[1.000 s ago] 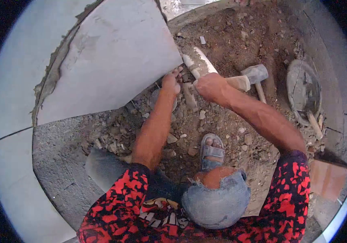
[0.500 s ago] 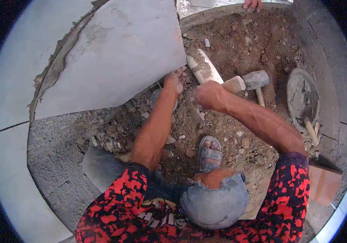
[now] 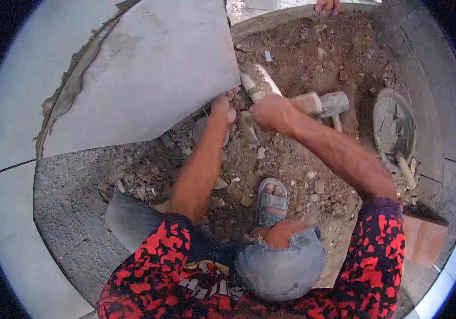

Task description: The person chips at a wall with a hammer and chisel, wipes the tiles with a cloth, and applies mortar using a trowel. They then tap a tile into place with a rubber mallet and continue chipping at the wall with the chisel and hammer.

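Note:
A large pale tile spans the upper left, with its lower right corner over the rubble. My left hand is at that corner, with its fingers bent against the edge and partly hidden. My right hand, just right of the corner, is closed in a fist around a tool. The tool's thick, pale handle end sticks out to the right, and a flat greyish blade shows below left of the fist. Past the fist lies a white, dirt-smeared pipe-like piece.
A grey-headed mallet lies on the rubble. Further right is a round, mortar-caked pan with a wooden handle at its edge. A reddish tile piece rests lower right. Another person's hand touches the curved rim.
My right hand has moved slightly up and left, carrying the tool closer to the tile corner. My left hand stays at the corner. The whole view has shifted a little.

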{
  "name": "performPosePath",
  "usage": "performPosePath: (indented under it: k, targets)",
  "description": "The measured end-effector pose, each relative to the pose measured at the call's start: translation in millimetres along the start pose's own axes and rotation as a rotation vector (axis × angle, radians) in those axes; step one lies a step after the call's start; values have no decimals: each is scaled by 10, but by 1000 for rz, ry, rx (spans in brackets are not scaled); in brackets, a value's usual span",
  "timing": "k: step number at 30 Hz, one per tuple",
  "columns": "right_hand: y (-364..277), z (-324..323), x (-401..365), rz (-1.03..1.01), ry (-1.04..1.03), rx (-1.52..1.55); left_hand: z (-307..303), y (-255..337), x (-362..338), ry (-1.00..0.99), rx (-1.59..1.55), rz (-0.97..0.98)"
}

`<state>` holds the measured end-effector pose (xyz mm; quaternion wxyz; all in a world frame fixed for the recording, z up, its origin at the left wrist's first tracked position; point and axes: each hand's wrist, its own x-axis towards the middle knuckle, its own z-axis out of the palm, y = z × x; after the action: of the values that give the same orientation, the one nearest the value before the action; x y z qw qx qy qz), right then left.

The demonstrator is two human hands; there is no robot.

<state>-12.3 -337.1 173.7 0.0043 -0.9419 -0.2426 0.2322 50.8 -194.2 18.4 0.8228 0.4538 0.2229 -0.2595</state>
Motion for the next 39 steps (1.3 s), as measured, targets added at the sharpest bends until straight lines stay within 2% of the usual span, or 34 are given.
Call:
performPosePath:
  k: [3,4,6,10,14,15,16,18,19,21,23,25,28,30,32,34,35,37,39]
  targets:
    - [-93,118,-44,-205,-77,-51,59,48,-80,15,-2,-16]
    - [-47,94,-13,-204,-74,-46,70,67,-109,44,-18,-49]
    - [38,47,38,-110,80,-56,36,42,-4,43,-4,-37]
    - [-42,25,36,-151,-17,-58,-14,-3,6,25,7,-48]
    - [-19,-276,-17,-127,-91,7,-12,-1,-9,-26,-13,-62]
    - [56,-207,23,-48,30,41,39,17,-129,15,-19,-73]
    - [21,-76,15,-52,17,51,107,66,-239,52,-21,-80]
    - [-33,-54,9,-153,103,-74,153,114,-222,72,-28,-66]
    - [-61,-63,22,-109,-85,-64,132,109,-198,69,23,-78]
    - [21,-76,31,-155,-65,-34,17,69,33,54,81,-82]
    - [38,-16,18,-216,-86,22,-220,-129,258,-75,59,-72]
    - [94,-95,124,-51,-46,-43,-61,-30,55,-26,92,-73]
    - [-106,-170,-87,-131,-77,-82,33,62,-121,30,145,-68]
    - [11,-188,24,-91,-47,-56,30,91,-3,34,170,-68]
    - [17,-190,94,-37,-18,25,-36,75,9,-41,157,-261]
    - [-31,-252,54,3,-39,-20,-2,79,-30,24,121,-229]
    - [-101,-229,-2,-65,-58,-101,31,108,-87,88,85,-194]
    - [-105,-61,-39,-122,-75,-189,5,126,-138,59,76,-181]
    - [-23,169,19,-261,8,7,104,208,-146,17,71,-154]
